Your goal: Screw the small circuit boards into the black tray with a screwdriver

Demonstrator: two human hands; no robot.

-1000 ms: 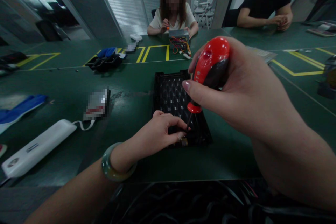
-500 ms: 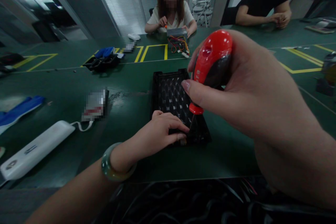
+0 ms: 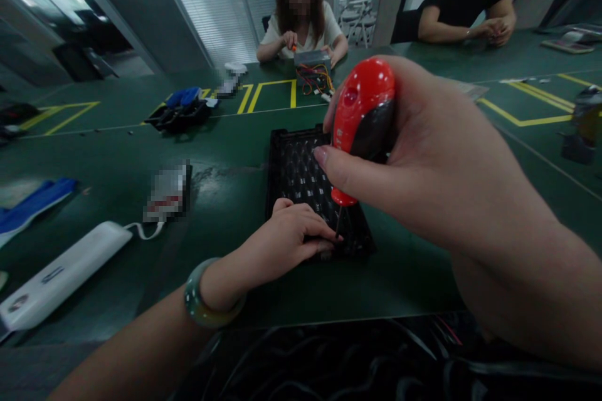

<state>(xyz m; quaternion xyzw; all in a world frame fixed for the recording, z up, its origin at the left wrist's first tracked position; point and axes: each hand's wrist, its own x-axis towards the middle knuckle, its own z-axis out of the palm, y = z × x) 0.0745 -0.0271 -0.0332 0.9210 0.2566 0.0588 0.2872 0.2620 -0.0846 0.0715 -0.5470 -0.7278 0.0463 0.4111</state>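
The right hand (image 3: pixel 433 144) is gripping a screwdriver (image 3: pixel 360 109), apparently working the black tray (image 3: pixel 301 166), needing steady aim; the left hand (image 3: pixel 291 235) is pinching narrowly, hold unclear.

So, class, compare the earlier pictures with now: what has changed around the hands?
The red-and-black screwdriver, with the right hand gripping it, has swung slightly left over the black textured panel and stands a bit more upright. Nothing was taken up or let go. The left hand stays at the panel's near end, and the white power strip stays put.
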